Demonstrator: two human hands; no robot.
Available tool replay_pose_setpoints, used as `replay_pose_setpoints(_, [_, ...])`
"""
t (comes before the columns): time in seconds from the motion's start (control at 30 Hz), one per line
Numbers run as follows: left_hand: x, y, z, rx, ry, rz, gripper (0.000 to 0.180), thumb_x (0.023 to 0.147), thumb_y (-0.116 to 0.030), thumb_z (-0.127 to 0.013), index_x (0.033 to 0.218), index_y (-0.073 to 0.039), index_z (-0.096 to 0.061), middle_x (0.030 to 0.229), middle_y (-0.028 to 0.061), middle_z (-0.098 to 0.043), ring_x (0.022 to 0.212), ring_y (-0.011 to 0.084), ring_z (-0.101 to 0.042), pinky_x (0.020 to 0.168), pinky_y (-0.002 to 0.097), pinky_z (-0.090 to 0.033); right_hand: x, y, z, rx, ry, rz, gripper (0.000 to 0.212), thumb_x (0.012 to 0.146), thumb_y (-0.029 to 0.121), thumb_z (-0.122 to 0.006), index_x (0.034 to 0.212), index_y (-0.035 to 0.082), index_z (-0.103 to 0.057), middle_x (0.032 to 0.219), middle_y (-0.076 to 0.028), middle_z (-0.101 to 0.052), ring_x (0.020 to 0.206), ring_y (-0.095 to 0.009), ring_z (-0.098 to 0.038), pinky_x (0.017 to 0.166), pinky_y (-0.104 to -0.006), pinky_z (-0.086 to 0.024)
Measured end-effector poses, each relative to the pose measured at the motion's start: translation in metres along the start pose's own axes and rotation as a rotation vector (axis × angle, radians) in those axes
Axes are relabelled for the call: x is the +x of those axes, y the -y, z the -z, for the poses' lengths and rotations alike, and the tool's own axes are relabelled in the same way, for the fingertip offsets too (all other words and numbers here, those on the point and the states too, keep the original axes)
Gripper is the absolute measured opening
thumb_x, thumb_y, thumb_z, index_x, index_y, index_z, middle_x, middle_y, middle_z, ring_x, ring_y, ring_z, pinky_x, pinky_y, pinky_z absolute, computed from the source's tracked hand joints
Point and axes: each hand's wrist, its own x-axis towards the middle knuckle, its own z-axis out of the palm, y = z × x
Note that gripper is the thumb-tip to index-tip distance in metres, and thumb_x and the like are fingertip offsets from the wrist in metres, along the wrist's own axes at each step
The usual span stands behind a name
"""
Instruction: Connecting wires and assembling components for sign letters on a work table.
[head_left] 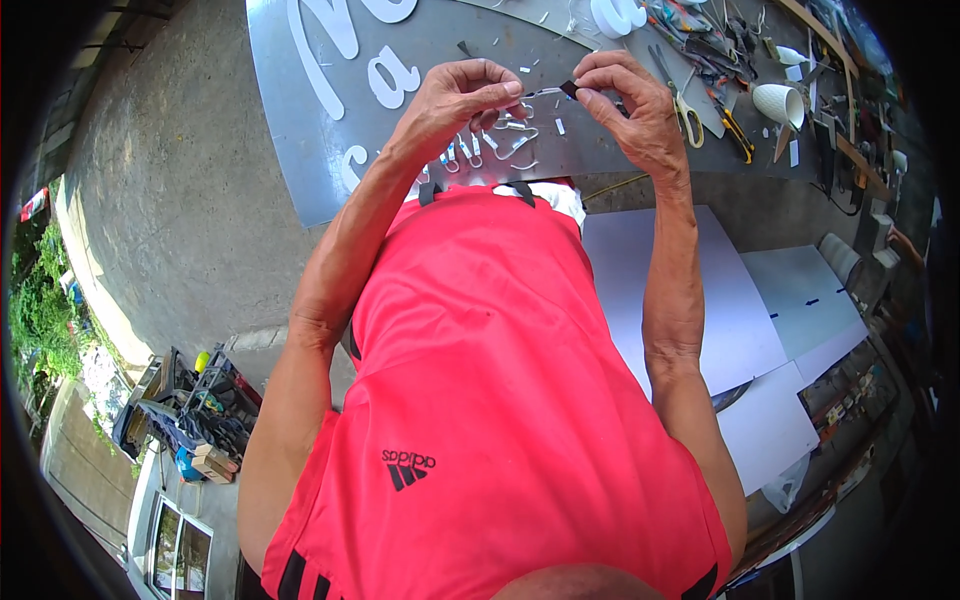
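Above the metal-topped table, my two hands are raised in front of me. My left hand pinches one end of a thin whitish strip, which looks like a wire or a narrow light strip. Between the thumb and fingers of my right hand is a small black piece, where the strip's other end seems to meet it. Below my hands lie white looped strips, some with small light blocks on them. White cut-out letter shapes rest at the table's left.
Yellow-handled scissors, a yellow-and-black cutter and a white ribbed cup sit on the right of the table, below a pile of tools. A roll of white tape stands farther back. Pale sheets lean below the table.
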Motion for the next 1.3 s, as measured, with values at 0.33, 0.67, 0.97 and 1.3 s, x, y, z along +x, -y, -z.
replay_pose_setpoints(0.33, [-0.008, -0.022, -0.003, 0.159, 0.03, 0.109, 0.024, 0.092, -0.022, -0.076, 0.105, -0.002, -0.076, 0.084, 0.0009, -0.073, 0.068, 0.0054, -0.056, 0.059, 0.0233, -0.044, 0.012, 0.005, -0.009, 0.144, -0.02, 0.006, 0.007, 0.088, 0.002, -0.074, 0.095, 0.001, -0.072, 0.105, -0.004, -0.07, 0.091, -0.013, -0.065, 0.077, -0.0269, -0.053])
replay_pose_setpoints(0.67, [-0.006, -0.029, 0.006, 0.038, -0.085, 0.034, 0.022, 0.091, -0.022, -0.078, 0.098, -0.002, -0.073, 0.082, 0.0032, -0.071, 0.064, 0.0039, -0.052, 0.059, 0.0213, -0.04, 0.026, 0.016, -0.017, 0.285, -0.071, -0.124, 0.01, 0.091, 0.003, -0.071, 0.101, 0.0, -0.071, 0.106, -0.006, -0.068, 0.086, -0.013, -0.066, 0.071, -0.0245, -0.056])
replay_pose_setpoints(0.97, [-0.004, -0.029, 0.009, -0.148, -0.017, 0.037, 0.026, 0.089, -0.023, -0.08, 0.098, 0.0, -0.074, 0.083, 0.0056, -0.072, 0.061, 0.005, -0.049, 0.058, 0.0222, -0.04, 0.006, 0.017, -0.041, 0.824, -0.086, -0.634, 0.017, 0.093, 0.005, -0.071, 0.107, -0.004, -0.07, 0.091, -0.013, -0.073, 0.076, -0.019, -0.071, 0.055, -0.0282, -0.057])
replay_pose_setpoints(1.3, [-0.005, -0.024, 0.01, -0.092, 0.012, 0.05, 0.024, 0.089, -0.023, -0.08, 0.096, -0.001, -0.074, 0.079, 0.0033, -0.07, 0.062, 0.0053, -0.05, 0.057, 0.0218, -0.04, 0.014, 0.017, -0.047, 0.884, -0.019, -0.652, 0.016, 0.093, 0.003, -0.07, 0.107, -0.007, -0.07, 0.085, -0.01, -0.07, 0.07, -0.014, -0.066, 0.051, -0.0256, -0.052])
